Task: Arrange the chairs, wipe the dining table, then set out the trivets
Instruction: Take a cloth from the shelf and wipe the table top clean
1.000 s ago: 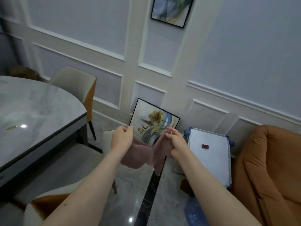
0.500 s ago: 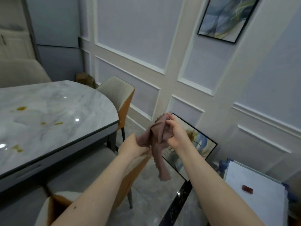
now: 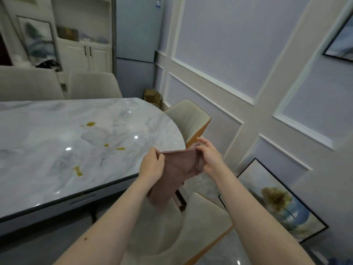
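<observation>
Four chairs [image 3: 188, 119] [image 3: 198, 222] [image 3: 93, 85] [image 3: 28, 83], one table [image 3: 47, 169], one cloth [image 3: 177, 165], four yellow stains [image 3: 90, 123] [image 3: 106, 145] [image 3: 120, 149] [image 3: 78, 171].

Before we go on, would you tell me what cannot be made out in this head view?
- Trivets: none visible anywhere in the head view.
- Left hand fingertips: curled behind the cloth edge.
- Table: its left part is cut off by the frame edge.
- Near chair: its seat is covered by both forearms.
- Shelf items at top left: too blurred to identify.

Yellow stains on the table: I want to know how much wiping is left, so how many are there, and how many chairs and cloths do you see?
Yellow stains: 4
Chairs: 4
Cloth, held by both hands: 1
Total: 9
</observation>
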Demonstrator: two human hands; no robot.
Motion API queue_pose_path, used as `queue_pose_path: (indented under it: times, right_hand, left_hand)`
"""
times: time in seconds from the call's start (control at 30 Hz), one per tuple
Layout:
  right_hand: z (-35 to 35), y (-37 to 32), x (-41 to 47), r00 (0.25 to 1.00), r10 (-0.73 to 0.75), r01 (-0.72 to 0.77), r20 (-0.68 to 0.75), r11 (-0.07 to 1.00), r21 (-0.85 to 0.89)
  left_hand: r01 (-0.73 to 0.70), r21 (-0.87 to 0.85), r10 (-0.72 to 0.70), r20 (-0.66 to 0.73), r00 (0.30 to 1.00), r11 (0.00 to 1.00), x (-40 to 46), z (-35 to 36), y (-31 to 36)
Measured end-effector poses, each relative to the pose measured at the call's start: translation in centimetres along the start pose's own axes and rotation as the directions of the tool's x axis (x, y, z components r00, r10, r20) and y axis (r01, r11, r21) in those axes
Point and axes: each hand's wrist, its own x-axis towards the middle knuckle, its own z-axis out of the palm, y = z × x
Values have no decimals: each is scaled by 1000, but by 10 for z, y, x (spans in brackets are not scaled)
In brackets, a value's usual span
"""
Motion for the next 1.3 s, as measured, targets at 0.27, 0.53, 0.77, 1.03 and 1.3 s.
queue_pose_path:
  times: [0.27, 0.53, 0.77, 1.03, 1.3]
  right_hand:
    - [66, 41, 75, 827, 49, 368, 560, 706, -605]
    - [150, 85, 120, 692, 196, 460, 695, 622, -634]
    - [224, 129, 123, 715, 127, 469, 688, 643, -606]
    - [312, 159, 136, 848, 91, 296, 522, 736, -609]
    - [325, 275, 103, 743, -105, 666, 661, 216, -714]
  left_hand:
    - [145, -24, -147, -156, 977, 989, 57, -31, -45]
    - [310, -147, -342, -317, 885, 939, 79, -56, -101]
    - [364, -182, -407, -410, 817, 913, 87, -89, -160]
    - [391, -445, -563, -371, 738, 805, 125, -124, -213]
    - [508, 368, -337, -436, 834, 779, 98, -151, -330]
